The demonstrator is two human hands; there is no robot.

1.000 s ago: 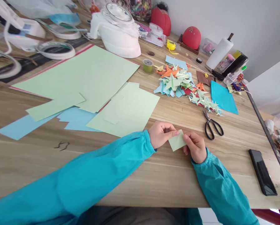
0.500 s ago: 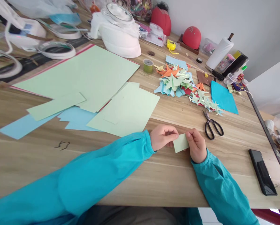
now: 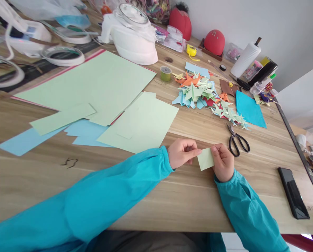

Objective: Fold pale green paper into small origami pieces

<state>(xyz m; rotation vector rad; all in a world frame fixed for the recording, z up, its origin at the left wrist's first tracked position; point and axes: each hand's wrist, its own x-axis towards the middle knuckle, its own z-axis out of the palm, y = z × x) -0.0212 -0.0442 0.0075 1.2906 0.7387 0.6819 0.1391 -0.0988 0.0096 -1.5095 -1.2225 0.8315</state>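
Observation:
Between my hands, above the wooden table, is a small pale green paper square (image 3: pixel 206 160). My right hand (image 3: pixel 222 161) pinches its right edge between thumb and curled fingers. The thumb and fingertips of my left hand (image 3: pixel 183 153) close on its upper left corner. Behind my right hand lie black-handled scissors (image 3: pixel 236 139). Farther back sits a heap of folded paper stars (image 3: pixel 195 90) in green, blue and orange. To the left of my hands are larger pale green sheets (image 3: pixel 146 122).
A black phone (image 3: pixel 293 193) lies near the right edge. Green and blue paper strips (image 3: pixel 31 139) are at the left. At the back stand a green thread spool (image 3: pixel 165 73), a yellow tape measure (image 3: pixel 191 50) and a red pincushion (image 3: pixel 214 42). A turquoise cloth piece (image 3: pixel 250 109) lies right of the stars.
The paper square has shifted slightly to the right along with my right hand. My left fingertips now reach only its upper corner. Everything else on the table stays put.

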